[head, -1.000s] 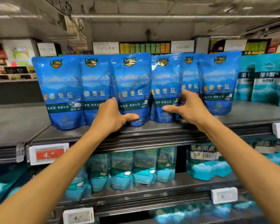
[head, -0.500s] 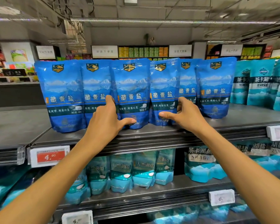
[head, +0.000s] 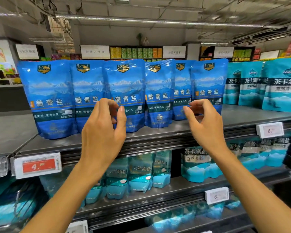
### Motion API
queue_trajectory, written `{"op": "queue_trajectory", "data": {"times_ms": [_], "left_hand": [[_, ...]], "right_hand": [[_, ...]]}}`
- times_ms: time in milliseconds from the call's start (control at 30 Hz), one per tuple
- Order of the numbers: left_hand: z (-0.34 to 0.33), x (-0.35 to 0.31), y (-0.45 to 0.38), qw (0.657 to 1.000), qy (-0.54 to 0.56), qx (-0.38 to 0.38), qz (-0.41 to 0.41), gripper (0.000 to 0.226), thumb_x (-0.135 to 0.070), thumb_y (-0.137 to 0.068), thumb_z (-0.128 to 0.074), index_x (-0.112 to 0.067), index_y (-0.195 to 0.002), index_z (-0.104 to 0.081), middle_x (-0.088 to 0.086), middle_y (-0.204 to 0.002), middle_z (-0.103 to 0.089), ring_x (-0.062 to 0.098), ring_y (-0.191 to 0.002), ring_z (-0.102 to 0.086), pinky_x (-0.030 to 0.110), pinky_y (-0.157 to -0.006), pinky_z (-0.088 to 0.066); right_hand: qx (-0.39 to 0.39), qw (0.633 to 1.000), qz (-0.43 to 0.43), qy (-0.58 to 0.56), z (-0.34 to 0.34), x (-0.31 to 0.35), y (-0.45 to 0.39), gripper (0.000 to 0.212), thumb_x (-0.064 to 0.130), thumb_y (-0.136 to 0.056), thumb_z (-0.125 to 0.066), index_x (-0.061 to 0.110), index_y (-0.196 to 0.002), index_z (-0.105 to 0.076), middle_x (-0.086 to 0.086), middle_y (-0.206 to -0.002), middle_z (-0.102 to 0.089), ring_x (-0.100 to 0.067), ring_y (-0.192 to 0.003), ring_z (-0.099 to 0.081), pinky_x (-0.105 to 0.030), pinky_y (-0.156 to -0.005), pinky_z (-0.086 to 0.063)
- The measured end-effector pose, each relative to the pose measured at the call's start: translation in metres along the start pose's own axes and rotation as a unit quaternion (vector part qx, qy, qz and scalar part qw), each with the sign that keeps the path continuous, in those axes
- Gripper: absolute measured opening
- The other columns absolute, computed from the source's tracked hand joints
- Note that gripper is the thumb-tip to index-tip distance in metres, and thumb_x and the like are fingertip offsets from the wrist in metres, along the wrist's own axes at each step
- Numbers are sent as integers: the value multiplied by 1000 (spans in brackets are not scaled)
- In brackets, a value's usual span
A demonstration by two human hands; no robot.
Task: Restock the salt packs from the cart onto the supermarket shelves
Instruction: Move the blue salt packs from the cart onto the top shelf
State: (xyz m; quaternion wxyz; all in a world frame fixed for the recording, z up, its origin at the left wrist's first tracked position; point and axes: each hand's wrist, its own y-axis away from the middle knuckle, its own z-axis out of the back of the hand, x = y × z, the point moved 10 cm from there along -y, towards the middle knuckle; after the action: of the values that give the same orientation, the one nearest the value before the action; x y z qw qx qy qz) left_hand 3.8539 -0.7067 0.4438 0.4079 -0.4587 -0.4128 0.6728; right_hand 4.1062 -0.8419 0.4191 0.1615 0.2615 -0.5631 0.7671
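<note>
Several blue salt packs [head: 124, 91] stand upright in a row on the top shelf [head: 158, 133]. My left hand [head: 104, 132] hovers in front of the third pack from the left, fingers loosely curled, holding nothing. My right hand [head: 205, 125] hovers in front of the two rightmost blue packs [head: 207, 86], fingers loosely curled and empty as well. Both hands are off the packs, a little in front of the shelf edge. The cart is out of view.
Teal salt packs [head: 280, 84] stand at the right of the top shelf. More teal packs [head: 139, 174] fill the shelf below. Price tags hang on the shelf edges: a red one [head: 38, 165] at left, white ones [head: 270, 130] at right. The shelf's left part [head: 8, 130] is bare.
Both hands have let go of the middle blue packs and drawn back toward me, fingers now loosely curled. The packs stay standing in their row.
</note>
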Motion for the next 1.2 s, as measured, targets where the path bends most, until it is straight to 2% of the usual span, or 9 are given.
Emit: {"op": "queue_trajectory", "data": {"times_ms": [133,300,467,667,833,900,1033,1133,1200], "left_hand": [[-32,-35,41,971,231,18,56,6,-29,-95,-52,-23,-95,-50,-6,-81,-57,15,-70,-56,20,-63,-45],[-122,-98,115,878,428,191,98,10,-37,-93,-51,-27,-95,-51,-3,-77,-57,26,-67,-58,44,-62,-48],[-212,-178,220,741,528,381,163,6,-24,-96,-55,-22,-92,-51,-3,-75,-60,12,-60,-58,22,-55,-44],[-275,-300,372,613,520,581,127,17,-7,-96,-56,-23,-90,-54,-5,-76,-59,17,-63,-57,33,-62,-47],[-314,-371,515,515,467,696,178,17,4,-97,-52,-13,-93,-55,3,-82,-58,11,-63,-55,13,-51,-48],[-328,-385,572,500,424,734,180,11,6,-97,-48,-2,-103,-55,7,-83,-56,16,-64,-54,18,-52,-51],[-355,-380,669,481,330,777,236,30,2,-98,-49,5,-128,-49,7,-84,-58,26,-72,-58,37,-66,-50],[-372,-367,727,490,260,807,204,19,-18,-102,-49,-4,-114,-53,11,-94,-65,15,-67,-64,25,-51,-54],[-385,-361,765,493,236,813,199,15,-16,-103,-47,-2,-102,-53,11,-85,-62,6,-53,-62,31,-55,-54]], "right_hand": [[-68,997,23,-22,50,-3,41,4,22,-97,-62,18,-97,-63,3,-88,-67,-12,-80,-64,-20,-68,-50],[-106,993,-46,12,118,-41,108,4,26,-95,-62,23,-93,-62,6,-81,-66,-19,-70,-67,-35,-62,-54],[-185,965,-163,92,220,-88,209,9,14,-92,-68,21,-89,-63,-1,-70,-67,-17,-57,-64,-25,-56,-52],[-310,881,-301,190,360,-119,356,20,17,-92,-70,30,-81,-60,1,-67,-67,-19,-49,-62,-30,-45,-54],[-420,790,-402,196,449,-153,493,21,21,-94,-67,20,-76,-56,-6,-62,-64,-20,-50,-58,-31,-44,-51],[-453,745,-449,197,474,-173,550,21,21,-95,-65,18,-77,-57,-3,-61,-64,-15,-50,-59,-33,-46,-50],[-448,672,-541,232,494,-216,654,12,23,-101,-54,17,-92,-59,-6,-77,-69,-23,-67,-67,-47,-62,-56],[-413,612,-625,254,485,-252,727,25,34,-102,-49,11,-100,-61,-3,-77,-67,-24,-65,-65,-42,-56,-52],[-382,576,-672,265,475,-279,773,28,31,-103,-48,6,-105,-62,-6,-76,-66,-30,-67,-63,-33,-53,-41]]}}
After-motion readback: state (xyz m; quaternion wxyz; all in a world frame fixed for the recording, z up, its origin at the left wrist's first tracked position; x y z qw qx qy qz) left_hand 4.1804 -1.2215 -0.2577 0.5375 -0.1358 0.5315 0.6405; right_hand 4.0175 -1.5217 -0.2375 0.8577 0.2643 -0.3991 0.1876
